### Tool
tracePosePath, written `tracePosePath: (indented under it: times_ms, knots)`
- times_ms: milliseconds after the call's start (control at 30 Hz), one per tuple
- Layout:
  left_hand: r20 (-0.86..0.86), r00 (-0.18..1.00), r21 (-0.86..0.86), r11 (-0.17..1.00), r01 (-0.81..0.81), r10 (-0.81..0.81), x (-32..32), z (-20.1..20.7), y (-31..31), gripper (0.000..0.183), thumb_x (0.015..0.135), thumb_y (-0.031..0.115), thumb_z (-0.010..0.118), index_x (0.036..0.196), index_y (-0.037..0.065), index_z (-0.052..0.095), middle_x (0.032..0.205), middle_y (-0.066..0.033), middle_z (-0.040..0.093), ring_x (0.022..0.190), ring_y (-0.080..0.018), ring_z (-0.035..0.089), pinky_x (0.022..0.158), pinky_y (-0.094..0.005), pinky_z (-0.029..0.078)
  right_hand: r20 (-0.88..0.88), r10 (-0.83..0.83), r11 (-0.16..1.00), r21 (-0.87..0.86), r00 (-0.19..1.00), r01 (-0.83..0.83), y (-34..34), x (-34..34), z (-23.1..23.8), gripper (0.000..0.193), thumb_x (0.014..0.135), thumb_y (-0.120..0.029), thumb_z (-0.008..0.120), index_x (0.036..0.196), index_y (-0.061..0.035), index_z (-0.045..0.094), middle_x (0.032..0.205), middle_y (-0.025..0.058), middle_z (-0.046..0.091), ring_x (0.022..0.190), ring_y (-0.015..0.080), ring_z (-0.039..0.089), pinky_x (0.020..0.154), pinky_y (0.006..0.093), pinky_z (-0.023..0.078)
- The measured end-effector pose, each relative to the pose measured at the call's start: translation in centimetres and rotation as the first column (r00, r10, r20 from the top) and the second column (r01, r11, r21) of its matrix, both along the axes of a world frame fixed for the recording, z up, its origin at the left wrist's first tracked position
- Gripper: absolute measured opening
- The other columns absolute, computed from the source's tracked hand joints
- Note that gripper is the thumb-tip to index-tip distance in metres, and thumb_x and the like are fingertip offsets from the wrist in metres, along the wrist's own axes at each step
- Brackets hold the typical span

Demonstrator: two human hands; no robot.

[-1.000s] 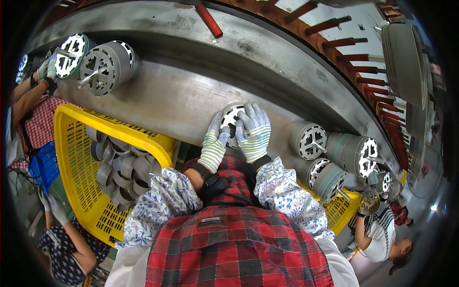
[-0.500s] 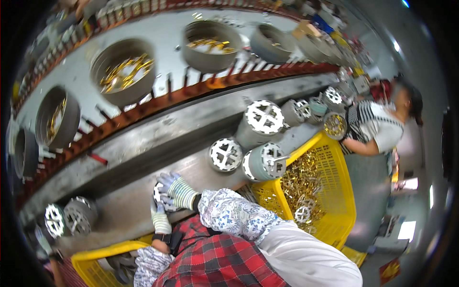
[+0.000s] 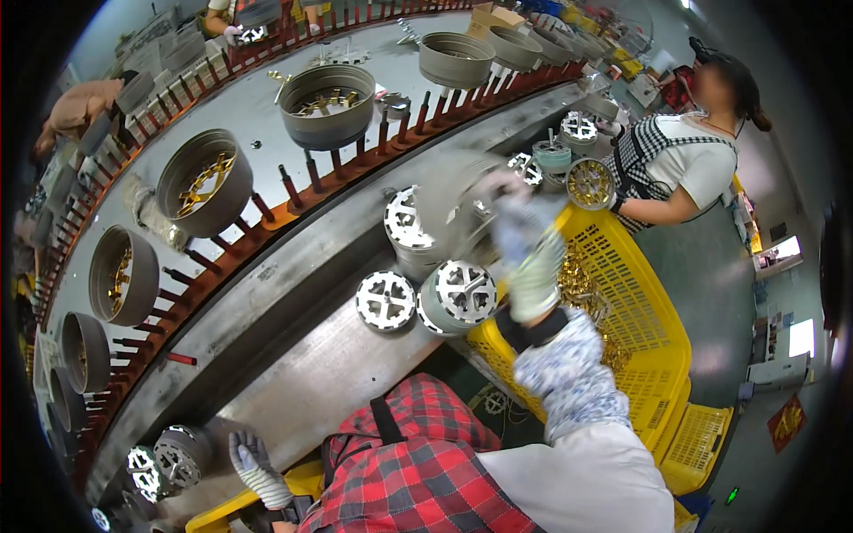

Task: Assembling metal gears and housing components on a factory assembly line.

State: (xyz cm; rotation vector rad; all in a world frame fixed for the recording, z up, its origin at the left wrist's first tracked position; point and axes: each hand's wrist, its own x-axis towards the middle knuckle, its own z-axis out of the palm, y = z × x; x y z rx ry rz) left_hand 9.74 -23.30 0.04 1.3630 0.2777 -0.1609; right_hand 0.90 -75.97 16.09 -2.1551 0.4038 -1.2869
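Blurred at the right hand (image 3: 530, 253), near slotted drums (image 3: 385, 300) on the surface (image 3: 311, 364), the grey drum (image 3: 449, 200) seems stiff and heavyish, best gripped by its rim; whether the right fingers pinch it I cannot tell, while the left hand (image 3: 256, 466), fingers loosely extended, is empty.

cylinders (image 3: 385, 302) stand on the bench (image 3: 311, 360), left of a basket (image 3: 662, 342) with parts (image 3: 573, 274) lying in it.

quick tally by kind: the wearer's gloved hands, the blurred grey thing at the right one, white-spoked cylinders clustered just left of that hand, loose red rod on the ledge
Gloved hands: 2 (left hand, right hand)
Blurred grey thing: 1
White-spoked cylinders: 3
Red rod: 1
Total: 7
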Motion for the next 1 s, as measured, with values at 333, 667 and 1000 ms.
tracePosePath:
  times_ms: [333,667,1000]
  knots:
    - [0.042,0.97,0.08,0.967,-0.241,0.238,-0.9,-0.4,4.7,0.045,0.097,0.024,0.049,0.138,0.007,0.041,0.142,-0.0164,0.04,0.13,-0.0295,0.039,0.11,-0.0425,0.029,-0.961,0.008,0.901,0.127,0.276,0.415,-17.6,-0.1,-14.9,0.05,0.082,-0.044,0.059,0.114,-0.0059,0.063,0.11,0.0225,0.063,0.105,0.0381,0.058,0.09,0.0425,0.046]
    - [-0.223,0.909,0.51,0.837,-0.199,0.352,1.9,9.4,25.8,0.039,0.099,0.024,0.036,0.134,0.005,0.038,0.135,-0.0174,0.04,0.118,-0.0227,0.045,0.1,-0.0351,0.033,-0.815,-0.2,0.845,0.138,0.544,0.517,-23.3,-4.4,-23.4,0.055,0.081,-0.042,0.065,0.116,-0.001,0.056,0.099,0.0265,0.061,0.095,0.0396,0.058,0.085,0.0428,0.046]
    - [-0.301,0.88,0.73,0.683,-0.035,0.368,-11.3,4.5,25.4,0.032,0.095,0.026,0.045,0.119,0.008,0.054,0.105,-0.0081,0.06,0.09,-0.0159,0.057,0.076,-0.0299,0.046,-0.966,-0.171,0.588,0.057,0.192,0.807,-16.6,-22.8,-35.9,0.04,0.08,-0.033,0.051,0.101,-0.0046,0.069,0.099,0.0233,0.066,0.096,0.0385,0.062,0.09,0.0417,0.046]
